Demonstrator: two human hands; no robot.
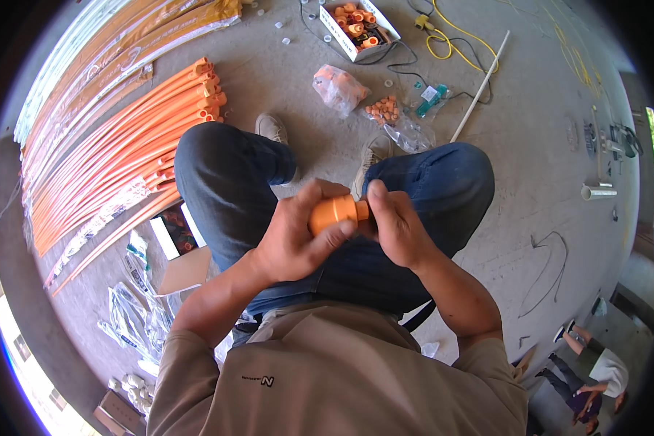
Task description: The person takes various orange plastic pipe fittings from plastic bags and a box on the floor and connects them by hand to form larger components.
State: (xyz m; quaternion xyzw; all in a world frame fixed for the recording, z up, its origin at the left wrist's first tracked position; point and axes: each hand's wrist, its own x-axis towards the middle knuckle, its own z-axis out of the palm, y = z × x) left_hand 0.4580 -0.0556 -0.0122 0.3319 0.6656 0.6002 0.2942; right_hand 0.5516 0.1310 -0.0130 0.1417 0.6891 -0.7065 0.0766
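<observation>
An orange plastic pipe fitting (333, 214), wide at one end and narrower toward the right, is held above my lap. My left hand (296, 236) wraps round its wide body, thumb along the near side. Against the narrow end, my right hand (400, 227) is closed, thumb up. Whatever its fingers hold is hidden behind the hand.
Long orange pipes (116, 160) lie bundled at left. Ahead sit a white box of orange fittings (356, 29), a bagged lot (339, 89), small orange pieces (383, 109) and a white rod (481, 87). An opened carton (185, 269) stands near my left knee. Other people (592, 378) are at lower right.
</observation>
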